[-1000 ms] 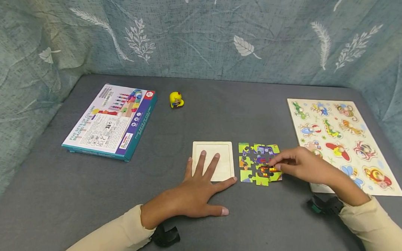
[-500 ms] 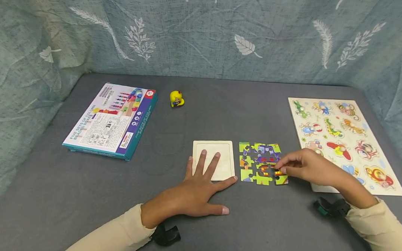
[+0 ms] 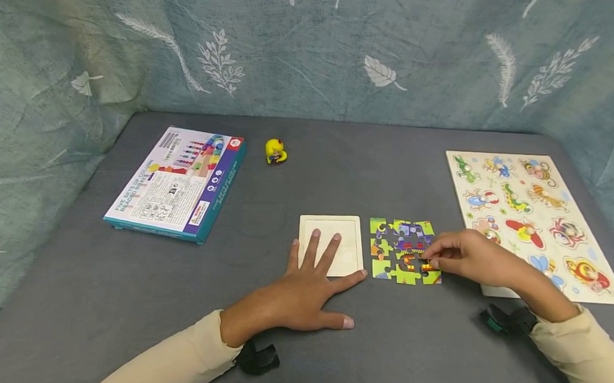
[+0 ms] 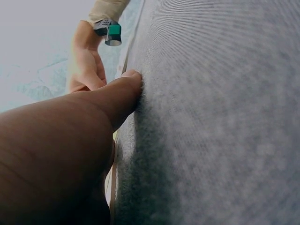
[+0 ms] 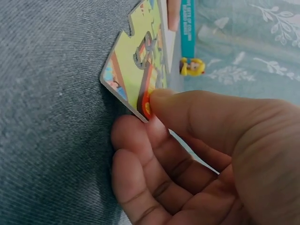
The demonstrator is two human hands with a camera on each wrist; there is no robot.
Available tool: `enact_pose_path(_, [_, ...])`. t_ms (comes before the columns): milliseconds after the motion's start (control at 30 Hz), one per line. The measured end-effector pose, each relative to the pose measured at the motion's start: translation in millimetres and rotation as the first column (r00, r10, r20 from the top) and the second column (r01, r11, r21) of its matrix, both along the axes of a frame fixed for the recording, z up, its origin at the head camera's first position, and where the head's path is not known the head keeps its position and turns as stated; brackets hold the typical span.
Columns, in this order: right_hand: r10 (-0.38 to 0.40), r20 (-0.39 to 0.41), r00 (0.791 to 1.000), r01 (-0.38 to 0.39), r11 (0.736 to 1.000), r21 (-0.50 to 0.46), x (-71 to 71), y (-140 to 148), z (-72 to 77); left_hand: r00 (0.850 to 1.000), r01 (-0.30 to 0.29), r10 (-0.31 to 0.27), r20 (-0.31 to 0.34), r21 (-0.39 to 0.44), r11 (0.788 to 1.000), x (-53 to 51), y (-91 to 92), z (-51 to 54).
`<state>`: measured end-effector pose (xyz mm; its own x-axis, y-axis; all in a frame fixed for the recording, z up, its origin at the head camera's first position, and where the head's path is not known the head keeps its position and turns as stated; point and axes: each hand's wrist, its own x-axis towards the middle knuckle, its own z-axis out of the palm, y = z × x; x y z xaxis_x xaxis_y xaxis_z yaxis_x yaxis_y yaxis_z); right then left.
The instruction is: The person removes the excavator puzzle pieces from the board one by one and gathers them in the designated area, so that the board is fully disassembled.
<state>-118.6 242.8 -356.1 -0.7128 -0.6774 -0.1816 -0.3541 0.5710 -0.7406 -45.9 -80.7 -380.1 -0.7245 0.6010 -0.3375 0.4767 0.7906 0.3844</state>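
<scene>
My left hand (image 3: 307, 297) lies flat with spread fingers, its longer fingertips resting on a square wooden puzzle tray (image 3: 346, 233). Just right of the tray is a group of small jigsaw pieces (image 3: 405, 276), laid in rows with gaps between several of them. My right hand (image 3: 471, 258) pinches a green corner puzzle piece (image 5: 124, 70) with red and yellow print, at the group's lower right. In the right wrist view the thumb presses on its printed face and fingers meet its edge. The left wrist view shows the left thumb (image 4: 124, 91) touching the cloth.
A wooden insect puzzle board (image 3: 536, 236) lies at the right, partly under the right forearm. A boxed bead set (image 3: 176, 186) lies at the left. Near the back stands a small yellow toy figure (image 3: 275, 151). A leaf-print curtain (image 3: 313, 54) hangs behind the grey table.
My right hand has drawn the corner piece rightward, away from its neighbours, then eased it slightly back toward them. The left hand has kept its place. The head view has shifted slightly.
</scene>
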Motion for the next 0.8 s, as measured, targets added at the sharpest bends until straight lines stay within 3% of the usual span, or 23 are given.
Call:
enact_pose_path(300, [-0.025, -0.017, 1.000, 0.025, 0.999, 0.034, 2.3, 0, 4.6, 1.000, 0.000, 0.000, -0.004, 0.009, 1.000, 2.7, 1.2, -0.2])
enact_pose_path(500, [-0.023, -0.003, 1.000, 0.023, 0.999, 0.029, 0.9, -2, 7.7, 0.998, 0.006, -0.006, -0.056, 0.015, 1.000, 4.4, -6.0, 9.5])
enact_pose_path(633, [0.001, 0.023, 1.000, -0.001, 1.000, 0.022, 0.4, -3, 9.6, 0.998, -0.019, 0.018, -0.054, -0.003, 1.000, -1.6, -16.8, 19.4])
enact_pose_path(800, [0.021, 0.061, 0.998, -0.023, 0.999, 0.023, -0.9, -2, 14.7, 0.993, -0.075, 0.074, -0.091, -0.016, 0.997, -17.4, -43.9, 30.4])
